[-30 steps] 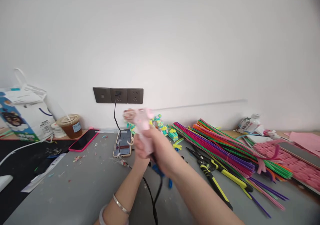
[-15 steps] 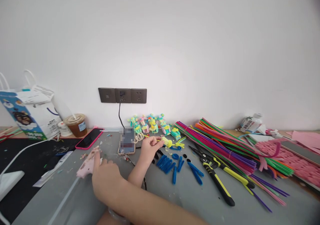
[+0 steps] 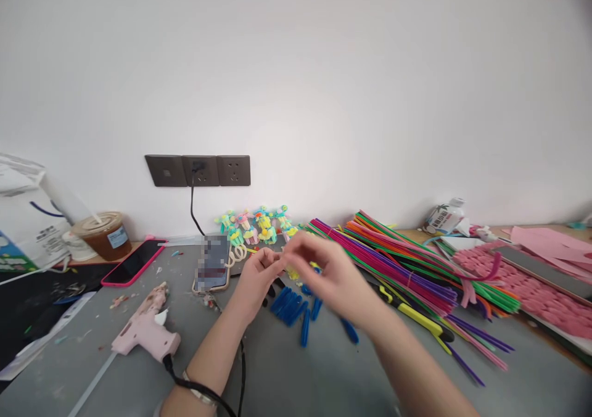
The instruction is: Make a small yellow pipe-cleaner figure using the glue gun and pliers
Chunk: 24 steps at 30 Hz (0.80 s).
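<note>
My left hand (image 3: pixel 259 278) is closed in a pinch near the middle of the table, on a small yellow pipe-cleaner piece (image 3: pixel 292 273) mostly hidden behind the fingers. Beside it my right hand (image 3: pixel 330 275) is smeared by motion, its fingertips meeting the left ones; whether they grip anything cannot be made out. Just below the hands lie several short, folded blue pipe-cleaner pieces (image 3: pixel 289 306). Behind them, against the wall, stands a group of small pastel pipe-cleaner figures (image 3: pixel 263 226). A pink glue gun (image 3: pixel 150 330) rests on its side at the left, untouched.
Bundles of coloured pipe cleaners (image 3: pixel 383 263) lie to the right, over yellow-black pliers (image 3: pixel 420 318). A phone (image 3: pixel 211 266) leans near the wall; a pink-edged phone (image 3: pixel 134 263) and a drink cup (image 3: pixel 104 235) are at left. The black cord (image 3: pixel 198 387) crosses my left forearm.
My right hand has let go of the glue gun, which now lies on the table, and has come over to my left hand. The view has turned slightly right.
</note>
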Available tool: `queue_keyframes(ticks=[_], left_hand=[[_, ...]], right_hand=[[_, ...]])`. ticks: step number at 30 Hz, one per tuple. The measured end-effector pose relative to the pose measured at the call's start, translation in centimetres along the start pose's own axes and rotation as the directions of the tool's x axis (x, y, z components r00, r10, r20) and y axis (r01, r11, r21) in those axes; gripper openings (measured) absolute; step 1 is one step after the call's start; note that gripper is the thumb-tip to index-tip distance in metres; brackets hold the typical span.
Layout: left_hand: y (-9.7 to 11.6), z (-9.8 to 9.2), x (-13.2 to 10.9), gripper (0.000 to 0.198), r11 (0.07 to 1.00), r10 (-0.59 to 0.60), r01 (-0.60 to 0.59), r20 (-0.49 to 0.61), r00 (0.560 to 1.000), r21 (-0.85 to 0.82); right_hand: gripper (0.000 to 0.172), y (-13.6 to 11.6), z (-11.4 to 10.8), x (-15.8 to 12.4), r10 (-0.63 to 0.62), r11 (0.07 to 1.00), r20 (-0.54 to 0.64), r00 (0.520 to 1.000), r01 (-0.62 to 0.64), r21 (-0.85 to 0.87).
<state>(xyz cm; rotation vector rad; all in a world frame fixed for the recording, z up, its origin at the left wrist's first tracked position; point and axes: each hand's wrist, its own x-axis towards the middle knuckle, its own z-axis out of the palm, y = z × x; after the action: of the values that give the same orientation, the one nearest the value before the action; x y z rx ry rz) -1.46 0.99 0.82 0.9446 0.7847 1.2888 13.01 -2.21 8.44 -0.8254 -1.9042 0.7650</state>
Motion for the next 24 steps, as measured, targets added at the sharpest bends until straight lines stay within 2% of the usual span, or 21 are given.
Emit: queue_keyframes(ticks=[2, 3, 5, 7, 12, 17, 24], left_hand=[[0.2, 0.1, -0.1, 0.038, 0.998, -0.044, 0.046, 0.057, 0.997, -0.034], [0.3, 0.2, -0.1, 0.038, 0.996, -0.064, 0.068, 0.066, 0.996, -0.052], [0.3, 0.2, -0.2, 0.036, 0.992, -0.099, 0.104, 0.080, 0.992, -0.069], [0.2, 0.2, -0.2, 0.033, 0.988, -0.123, 0.131, 0.092, 0.988, -0.078], [-0.1, 0.2, -0.4, 0.033, 0.980, -0.181, 0.188, 0.109, 0.977, -0.064], [-0.1, 0.3, -0.6, 0.030, 0.976, -0.200, 0.208, 0.104, 0.974, -0.071], [-0.1, 0.3, -0.5, 0.033, 0.975, -0.211, 0.217, 0.098, 0.972, -0.050]], right_hand=[[0.018, 3.6, -2.4, 0.2, 0.065, 0.997, -0.151, 0.986, -0.056, 0.062], [0.020, 5.3, -3.1, 0.2, 0.094, 0.994, -0.185, 0.978, -0.080, 0.079], [0.026, 7.8, -3.7, -0.1, 0.145, 0.982, -0.164, 0.976, -0.121, 0.146], [0.029, 8.9, -3.6, -0.6, 0.180, 0.971, -0.085, 0.980, -0.163, 0.177], [0.025, 8.1, -3.2, -1.3, 0.162, 0.962, -0.016, 0.987, -0.155, 0.225], [0.023, 7.4, -3.2, -1.3, 0.112, 0.975, 0.071, 0.991, -0.124, 0.185], [0.022, 7.4, -3.4, -1.5, 0.097, 0.984, 0.108, 0.989, -0.111, 0.136]])
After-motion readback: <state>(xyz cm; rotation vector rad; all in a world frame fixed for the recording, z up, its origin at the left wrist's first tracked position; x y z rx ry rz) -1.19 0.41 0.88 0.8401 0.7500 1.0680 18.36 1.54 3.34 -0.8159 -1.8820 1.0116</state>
